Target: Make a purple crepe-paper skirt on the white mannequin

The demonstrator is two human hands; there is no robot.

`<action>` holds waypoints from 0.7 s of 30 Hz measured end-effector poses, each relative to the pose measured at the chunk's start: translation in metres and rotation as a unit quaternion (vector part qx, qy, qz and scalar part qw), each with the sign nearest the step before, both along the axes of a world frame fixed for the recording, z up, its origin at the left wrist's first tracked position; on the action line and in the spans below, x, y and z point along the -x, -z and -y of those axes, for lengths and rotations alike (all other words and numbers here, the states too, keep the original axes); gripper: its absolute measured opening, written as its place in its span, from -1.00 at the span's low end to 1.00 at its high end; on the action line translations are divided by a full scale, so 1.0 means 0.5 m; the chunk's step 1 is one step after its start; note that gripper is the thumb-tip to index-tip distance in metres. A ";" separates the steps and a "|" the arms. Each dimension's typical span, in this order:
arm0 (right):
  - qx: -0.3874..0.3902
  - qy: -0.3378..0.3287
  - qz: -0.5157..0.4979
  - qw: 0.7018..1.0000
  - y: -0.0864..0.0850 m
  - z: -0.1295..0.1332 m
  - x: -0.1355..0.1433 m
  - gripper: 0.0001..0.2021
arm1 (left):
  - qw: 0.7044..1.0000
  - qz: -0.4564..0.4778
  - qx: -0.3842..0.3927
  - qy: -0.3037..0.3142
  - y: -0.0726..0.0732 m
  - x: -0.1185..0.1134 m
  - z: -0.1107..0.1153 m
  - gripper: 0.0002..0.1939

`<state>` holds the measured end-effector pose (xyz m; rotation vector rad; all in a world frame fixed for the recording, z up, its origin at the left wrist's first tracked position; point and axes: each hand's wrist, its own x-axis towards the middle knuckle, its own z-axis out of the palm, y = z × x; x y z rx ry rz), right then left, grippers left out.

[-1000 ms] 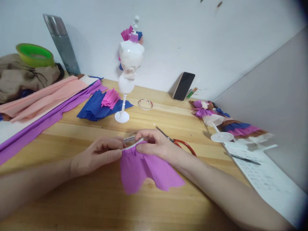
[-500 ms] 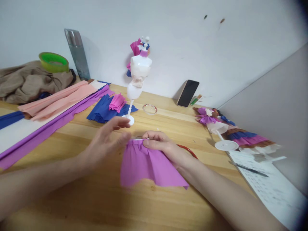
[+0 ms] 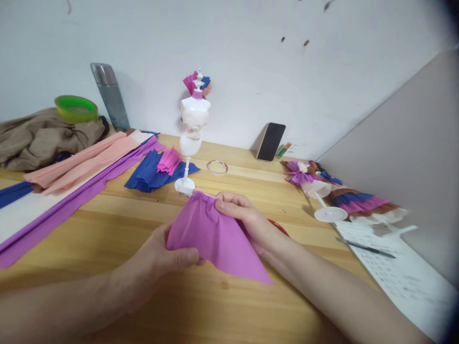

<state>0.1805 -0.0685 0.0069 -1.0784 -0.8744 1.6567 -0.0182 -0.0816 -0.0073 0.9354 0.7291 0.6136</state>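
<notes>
A gathered piece of purple crepe paper [image 3: 215, 239] hangs like a small skirt between my hands, its pleated edge at the top. My right hand [image 3: 240, 212] pinches that gathered edge at its right end. Lower down, my left hand [image 3: 172, 253] has its thumb over the left lower side of the paper, its other fingers behind and mostly hidden. Just beyond the gathered edge stands a white mini dress form [image 3: 193, 119] with a pale wrap at its chest and waist. Blue pleated paper [image 3: 147, 174] and pink pleated paper [image 3: 170, 161] lie left of its base.
Long paper strips [image 3: 82, 162] and a brown cloth [image 3: 46, 138] with green tape [image 3: 76, 109] lie left. A bottle [image 3: 111, 98] and a phone [image 3: 271, 142] lean on the wall. At right are a dressed form [image 3: 330, 213], a pen [image 3: 369, 248] and a printed sheet [image 3: 401, 286].
My left hand has moved down from above the gathered edge and taken hold of the purple paper's left lower side. The paper is now spread toward the left, and the view has shifted slightly.
</notes>
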 end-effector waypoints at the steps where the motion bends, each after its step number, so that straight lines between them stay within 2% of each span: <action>1: -0.001 0.001 -0.001 1.000 0.001 -0.001 0.000 -0.64 | 1.000 -0.016 0.009 -0.013 0.000 0.001 0.004 -0.56; 4: 0.005 0.004 -0.007 1.000 -0.001 -0.002 0.001 -0.62 | 0.998 -0.038 0.011 -0.055 0.005 0.007 0.003 -0.75; 7: 0.013 0.000 -0.006 1.000 -0.007 -0.001 0.004 -0.63 | 0.997 -0.029 -0.016 -0.075 0.004 0.011 -0.005 -0.82; 9: 0.012 0.005 -0.003 1.000 -0.008 0.000 0.007 -0.63 | 0.998 -0.019 -0.018 -0.065 -0.003 0.009 -0.007 -0.79; 13: 0.001 0.020 -0.002 1.000 -0.005 0.001 0.010 -0.62 | 0.999 0.024 -0.002 -0.033 -0.016 0.001 -0.001 -0.51; 15: 0.001 0.020 -0.001 1.000 -0.002 0.001 0.011 -0.63 | 0.999 0.002 0.003 -0.032 -0.007 0.001 0.000 -0.57; 17: 0.006 0.020 0.000 1.000 0.001 0.000 0.010 -0.64 | 0.999 -0.039 -0.014 -0.029 0.016 0.003 -0.001 -0.68; 19: 0.009 0.021 -0.001 1.000 0.003 0.000 0.009 -0.65 | 0.995 -0.069 -0.069 -0.022 0.040 0.004 -0.004 -0.74; 21: 0.008 0.022 -0.001 1.000 0.004 -0.001 0.008 -0.65 | 0.983 -0.098 -0.153 -0.014 0.053 0.004 -0.004 -0.78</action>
